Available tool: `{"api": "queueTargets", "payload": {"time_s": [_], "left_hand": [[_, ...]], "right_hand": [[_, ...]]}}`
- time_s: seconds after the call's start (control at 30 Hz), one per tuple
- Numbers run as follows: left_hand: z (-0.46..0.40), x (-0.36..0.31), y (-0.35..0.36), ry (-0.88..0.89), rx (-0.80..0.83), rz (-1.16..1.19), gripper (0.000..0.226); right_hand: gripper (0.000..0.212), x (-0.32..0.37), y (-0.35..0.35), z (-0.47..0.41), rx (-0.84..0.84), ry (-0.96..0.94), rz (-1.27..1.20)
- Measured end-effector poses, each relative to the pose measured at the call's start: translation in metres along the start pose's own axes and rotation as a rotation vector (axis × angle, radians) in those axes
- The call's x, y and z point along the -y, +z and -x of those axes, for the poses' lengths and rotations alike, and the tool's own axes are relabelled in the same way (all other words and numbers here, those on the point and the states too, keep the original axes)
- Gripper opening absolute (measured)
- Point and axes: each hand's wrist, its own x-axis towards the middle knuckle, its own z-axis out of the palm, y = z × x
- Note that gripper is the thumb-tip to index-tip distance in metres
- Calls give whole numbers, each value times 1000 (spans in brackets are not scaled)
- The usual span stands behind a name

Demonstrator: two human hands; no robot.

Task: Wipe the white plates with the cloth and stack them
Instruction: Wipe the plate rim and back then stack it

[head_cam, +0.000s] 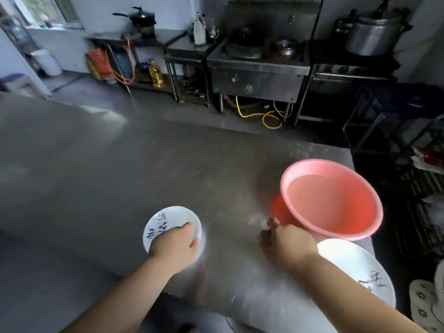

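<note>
A small white plate (163,224) with dark brush lettering lies on the steel table (96,176), and my left hand (176,245) grips its near right rim. My right hand (284,239) rests on the table just left of the pink basin (331,200), fingers curled around something small and pale that is too blurred to name. A larger white plate (360,267) with lettering sits at the table's near right corner, partly under my right forearm. No cloth is clearly visible.
The pink basin holds water and stands near the table's right edge. Beyond the table are a steel stove counter (259,66), a big pot (374,36), an oil bottle (156,74) and a yellow hose (266,116) on the floor.
</note>
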Motion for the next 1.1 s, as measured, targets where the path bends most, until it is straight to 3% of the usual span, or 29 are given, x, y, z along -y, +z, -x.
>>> {"api": "queueTargets", "payload": {"time_s": [0.1,0.27,0.4,0.73,0.87,1.1], "left_hand": [[-2,63,6,-118,-8,71,31],[-10,135,23,-161,31,152,40],[-23,163,34,-136,55,147,22],[-54,167,43,-125,103,171,21],[-51,168,47,-135,87,259,26],[-33,134,40,-56,-9,453,35]], "right_hand": [[49,51,17,-19,70,-47,-28],[51,122,54,-49,180,65,-46],[47,159,83,-67,256,142,-84],[41,193,104,-98,315,256,-56],[27,191,103,-95,325,346,-219],[24,159,87,-56,248,499,-509]]}}
